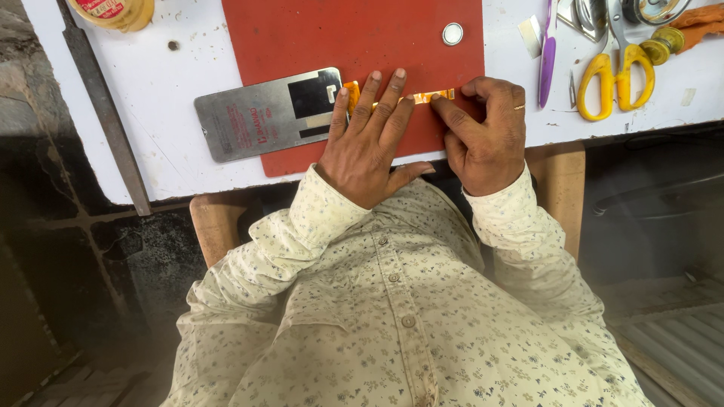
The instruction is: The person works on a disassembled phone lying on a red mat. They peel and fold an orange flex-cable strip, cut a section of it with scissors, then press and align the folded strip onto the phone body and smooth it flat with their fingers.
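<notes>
Two hands rest on the red mat (362,38) at the near edge of the white desk (162,113). I see the left hand (367,143) laid flat, fingers spread, pressing on a narrow orange strip (434,96) without gripping it. The right hand (486,136) is loosely curled, its forefinger and thumb pinching the same strip near its right end. Just left of the left hand lies a grey metal plate (260,117) with a black rectangular patch and red printing. Farther right sit a purple-handled tool (547,64) and yellow-handled scissors (615,75). At the far left corner is a round yellow container (113,11) with a red label.
</notes>
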Demonstrator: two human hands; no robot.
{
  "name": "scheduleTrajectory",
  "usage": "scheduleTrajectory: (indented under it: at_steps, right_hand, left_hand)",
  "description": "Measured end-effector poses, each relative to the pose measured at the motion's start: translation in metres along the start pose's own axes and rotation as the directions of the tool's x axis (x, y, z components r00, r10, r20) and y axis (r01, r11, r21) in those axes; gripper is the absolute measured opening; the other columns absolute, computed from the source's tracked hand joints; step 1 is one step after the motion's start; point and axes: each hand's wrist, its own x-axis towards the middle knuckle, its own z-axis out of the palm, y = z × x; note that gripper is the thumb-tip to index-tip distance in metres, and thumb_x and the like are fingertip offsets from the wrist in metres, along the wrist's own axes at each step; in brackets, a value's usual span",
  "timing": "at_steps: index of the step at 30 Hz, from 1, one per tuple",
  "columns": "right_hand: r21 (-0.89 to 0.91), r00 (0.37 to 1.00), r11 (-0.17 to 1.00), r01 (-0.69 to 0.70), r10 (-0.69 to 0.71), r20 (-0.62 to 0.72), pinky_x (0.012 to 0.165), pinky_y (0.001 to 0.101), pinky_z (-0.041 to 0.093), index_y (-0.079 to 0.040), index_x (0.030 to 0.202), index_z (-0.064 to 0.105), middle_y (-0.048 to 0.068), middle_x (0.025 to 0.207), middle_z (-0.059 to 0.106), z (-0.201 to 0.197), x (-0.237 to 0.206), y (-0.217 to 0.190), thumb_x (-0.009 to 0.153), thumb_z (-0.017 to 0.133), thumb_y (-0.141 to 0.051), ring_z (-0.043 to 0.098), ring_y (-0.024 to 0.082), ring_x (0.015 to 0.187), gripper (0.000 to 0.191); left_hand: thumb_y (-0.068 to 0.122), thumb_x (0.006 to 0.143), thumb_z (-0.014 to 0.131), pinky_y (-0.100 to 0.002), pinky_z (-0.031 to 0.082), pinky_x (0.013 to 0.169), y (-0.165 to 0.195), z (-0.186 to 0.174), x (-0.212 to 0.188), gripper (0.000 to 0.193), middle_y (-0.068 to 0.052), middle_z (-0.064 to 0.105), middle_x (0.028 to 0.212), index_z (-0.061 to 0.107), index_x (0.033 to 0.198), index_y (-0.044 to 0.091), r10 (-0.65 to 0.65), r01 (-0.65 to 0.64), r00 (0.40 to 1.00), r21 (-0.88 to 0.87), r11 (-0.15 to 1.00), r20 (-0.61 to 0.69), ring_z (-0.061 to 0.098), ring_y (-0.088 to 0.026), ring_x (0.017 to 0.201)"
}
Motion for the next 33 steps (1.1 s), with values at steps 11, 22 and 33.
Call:
scheduleTrajectory:
  at_steps: [11,22,33]
  right_hand:
    - [0.031,1.000,0.999,-0.005,0.005,-0.013,0.097,0.0375,0.054,-0.011,0.124,0.078,0.012,0.123,0.055,0.0027,-0.0013,0.0028,0.085,0.073,0.004,0.053,0.029,0.115,0.043]
    - [0.046,1.000,0.999,-0.002,0.002,-0.014,0.097,0.0374,0.054,-0.011,0.123,0.079,0.012,0.123,0.055,0.0022,-0.0012,0.0027,0.084,0.072,0.005,0.053,0.028,0.115,0.042]
    - [0.122,0.999,0.992,-0.035,0.036,-0.005,0.097,0.0352,0.056,-0.010,0.122,0.078,0.012,0.123,0.055,-0.0041,0.0015,0.0031,0.084,0.070,0.009,0.054,0.026,0.113,0.043]
  left_hand:
    - [0.070,0.100,0.057,-0.060,0.007,0.128,-0.0001,-0.0001,0.0003,0.085,-0.020,0.028,0.167,0.054,0.145,-0.002,0.018,-0.018,0.999,-0.003,1.000,-0.044,0.016,-0.036,0.158]
    - [0.067,0.100,0.059,-0.061,0.008,0.127,0.0000,-0.0022,-0.0004,0.080,-0.020,0.030,0.166,0.056,0.143,0.000,0.010,-0.011,0.999,-0.020,1.000,-0.044,0.018,-0.036,0.157]
    - [0.068,0.102,0.056,-0.059,0.007,0.128,-0.0002,-0.0020,-0.0004,0.081,-0.019,0.030,0.167,0.055,0.145,0.000,0.019,-0.018,0.999,0.002,1.000,-0.045,0.018,-0.036,0.157]
